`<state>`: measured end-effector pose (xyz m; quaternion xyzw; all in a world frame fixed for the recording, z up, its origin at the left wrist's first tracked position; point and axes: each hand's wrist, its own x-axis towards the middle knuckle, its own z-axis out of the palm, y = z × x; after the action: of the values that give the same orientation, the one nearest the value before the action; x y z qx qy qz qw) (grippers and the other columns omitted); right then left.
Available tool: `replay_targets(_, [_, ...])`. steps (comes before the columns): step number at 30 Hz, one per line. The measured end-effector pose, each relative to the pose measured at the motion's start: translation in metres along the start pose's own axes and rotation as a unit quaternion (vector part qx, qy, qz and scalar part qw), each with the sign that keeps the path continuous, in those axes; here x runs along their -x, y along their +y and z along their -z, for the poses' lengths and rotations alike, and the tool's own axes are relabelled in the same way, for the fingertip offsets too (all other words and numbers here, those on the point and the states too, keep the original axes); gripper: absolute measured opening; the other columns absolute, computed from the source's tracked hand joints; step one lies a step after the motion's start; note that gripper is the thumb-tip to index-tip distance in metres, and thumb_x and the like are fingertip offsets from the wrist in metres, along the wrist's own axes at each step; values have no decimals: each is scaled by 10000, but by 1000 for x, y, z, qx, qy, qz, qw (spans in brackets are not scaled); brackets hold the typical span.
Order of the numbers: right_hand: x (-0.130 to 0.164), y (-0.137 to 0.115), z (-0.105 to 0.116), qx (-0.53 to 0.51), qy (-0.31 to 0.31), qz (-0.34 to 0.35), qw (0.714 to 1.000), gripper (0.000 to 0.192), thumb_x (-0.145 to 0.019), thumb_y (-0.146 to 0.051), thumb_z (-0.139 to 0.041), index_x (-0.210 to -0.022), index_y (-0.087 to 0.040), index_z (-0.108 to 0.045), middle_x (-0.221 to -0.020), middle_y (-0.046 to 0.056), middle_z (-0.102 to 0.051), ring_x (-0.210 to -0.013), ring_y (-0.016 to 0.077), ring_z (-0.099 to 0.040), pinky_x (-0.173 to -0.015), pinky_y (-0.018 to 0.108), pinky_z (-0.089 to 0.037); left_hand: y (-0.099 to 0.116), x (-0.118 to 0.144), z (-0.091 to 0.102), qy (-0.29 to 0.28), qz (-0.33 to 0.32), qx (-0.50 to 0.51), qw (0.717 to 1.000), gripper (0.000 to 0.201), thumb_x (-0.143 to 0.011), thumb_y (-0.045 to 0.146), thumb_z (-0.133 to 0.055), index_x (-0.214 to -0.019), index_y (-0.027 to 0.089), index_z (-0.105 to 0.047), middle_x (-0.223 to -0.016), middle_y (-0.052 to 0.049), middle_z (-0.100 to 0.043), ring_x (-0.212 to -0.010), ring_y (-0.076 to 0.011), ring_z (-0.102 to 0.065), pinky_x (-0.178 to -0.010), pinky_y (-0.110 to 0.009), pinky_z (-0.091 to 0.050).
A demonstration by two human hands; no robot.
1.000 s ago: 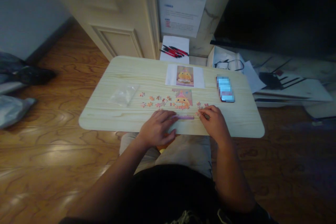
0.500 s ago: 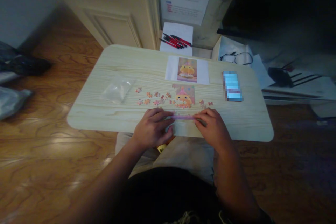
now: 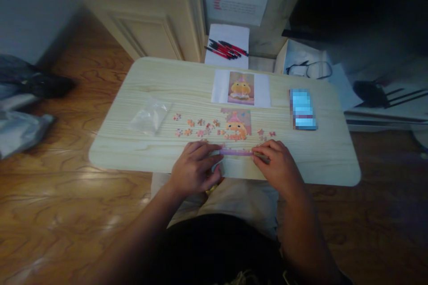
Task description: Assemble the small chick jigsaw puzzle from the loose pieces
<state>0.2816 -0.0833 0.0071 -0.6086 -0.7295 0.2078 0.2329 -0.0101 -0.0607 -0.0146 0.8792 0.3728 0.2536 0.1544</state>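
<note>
The pale, wood-grained worktop (image 3: 150,160) with rounded corners is sitting over the person's lap, matte and smooth. Both hands are resting on its near edge, palms down, wrists bent slightly inward. Between them a thin, flat purple strip of joined puzzle pieces (image 3: 236,152) is lying on the worktop. The left hand (image 3: 194,171) is pinching the strip's left end, its grip nearly closed, fingers curled. The right hand (image 3: 279,167) is pressing on the right end, fingertips bunched close together; whether they are clamping the strip or only touching it is hard to tell.

Just beyond the grip, a partly built puzzle (image 3: 236,124) showing an orange figure in a pink hat is lying flat. Loose pieces (image 3: 197,127), small and knobbly, are scattered beyond and to the left of the left grip, with a few more beyond the right grip. Farther left a crumpled clear plastic bag (image 3: 149,116) is glinting. Farther still, a printed picture (image 3: 240,89) of the same figure is lying on white paper, and a phone (image 3: 302,109) is lying beyond and to the right.
</note>
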Motion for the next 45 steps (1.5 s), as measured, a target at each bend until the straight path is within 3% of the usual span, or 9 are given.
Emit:
replay_targets(12, [0,0,5,18,17,0,1000,159,-915,-229,-712,-1057,-234,-782,-1003,66,-705,-1021,268,-634,-944,451,-525,0,-3,1,17,-28,4,999,357,-860,284,-667,-1206,241,-746,-1338,-77,-709,-1158,-285,-656,-1004,-492,-534])
replay_targets(16, [4,8,17,32,47,-27,998,146,-925,-237,-678,-1019,-244,-789,-984,60,-706,-981,257,-656,-919,431,-532,1,-5,2,-6,-39,-5,999,433,-874,314,-657,-1298,245,-714,-1362,-94,-687,-1177,-300,-641,-1009,-507,-523])
replay_targets(23, [12,16,35,55,80,-86,992,161,-921,-287,-675,-1008,-230,-798,-1009,76,-716,-965,260,-677,-908,427,-540,2,-7,1,-11,-48,-18,999,387,-878,334,-672,-1249,239,-727,-1317,-107,-688,-1151,-304,-632,-966,-501,-518])
replay_targets(29, [18,8,35,42,77,-76,993,185,-933,-301,-671,-1052,-224,-791,-1033,78,-724,-974,253,-687,-931,417,-539,-1,-1,0,56,-45,39,997,144,-848,243,-685,-973,212,-748,-1012,-75,-704,-918,-222,-643,-837,-409,-528])
replay_targets(32, [19,4,33,34,79,-58,995,178,-933,-271,-661,-1053,-230,-786,-1032,69,-725,-989,247,-689,-940,409,-535,-1,0,-1,42,-37,41,998,73,-860,239,-671,-881,209,-735,-951,-66,-688,-864,-203,-634,-806,-389,-525])
replay_targets(39, [11,-5,28,36,65,-43,996,191,-954,-255,-612,-1025,-228,-787,-1011,68,-716,-979,241,-685,-914,397,-542,0,-5,-1,13,-52,33,998,256,-870,285,-654,-1091,209,-758,-1106,-96,-715,-982,-244,-661,-878,-430,-550])
replay_targets(45, [7,-3,22,54,66,-60,995,190,-953,-234,-605,-1012,-217,-785,-1029,77,-718,-972,246,-684,-926,405,-542,1,-6,-2,11,-63,15,998,307,-873,313,-659,-1145,220,-765,-1225,-113,-711,-1087,-285,-656,-944,-486,-550])
